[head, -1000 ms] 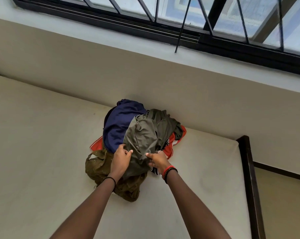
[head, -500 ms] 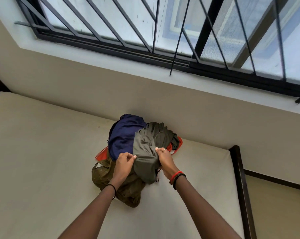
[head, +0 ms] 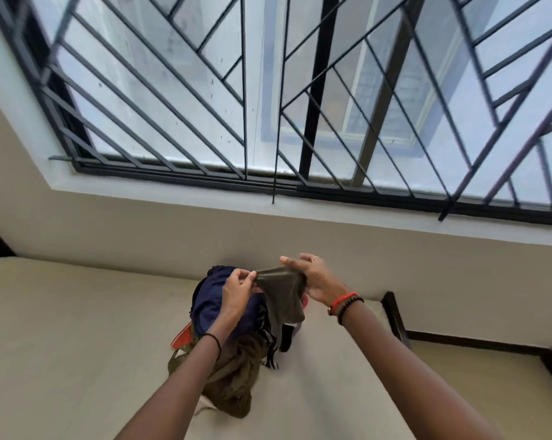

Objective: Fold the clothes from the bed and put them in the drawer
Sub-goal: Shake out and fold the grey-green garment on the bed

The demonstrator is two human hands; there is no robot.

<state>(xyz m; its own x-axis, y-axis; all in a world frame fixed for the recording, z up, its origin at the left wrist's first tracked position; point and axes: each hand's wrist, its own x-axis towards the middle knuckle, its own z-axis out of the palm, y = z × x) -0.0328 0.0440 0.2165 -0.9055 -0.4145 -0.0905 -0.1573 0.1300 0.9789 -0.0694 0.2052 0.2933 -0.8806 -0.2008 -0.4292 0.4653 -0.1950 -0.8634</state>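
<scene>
A dark olive-grey garment (head: 282, 296) hangs lifted above a pile of clothes on the bed (head: 78, 328). My left hand (head: 236, 292) pinches its left upper edge and my right hand (head: 316, 277) grips its right upper edge. The cloth stretches between them and droops below. Under it lies the pile: a navy blue garment (head: 208, 301), a red-orange piece (head: 182, 336) peeking out at the left, and a brown-olive garment (head: 236, 382) nearest me. My left forearm hides part of the pile. No drawer is in view.
The beige wall (head: 141, 236) rises right behind the pile, with a barred window (head: 268, 106) above it. The bed's dark wooden frame (head: 395, 315) runs along the right side. Bare mattress spreads to the left and right of the clothes.
Both hands have raised the olive-grey garment off the pile and spread its top edge between them. The view has tilted up toward the window.
</scene>
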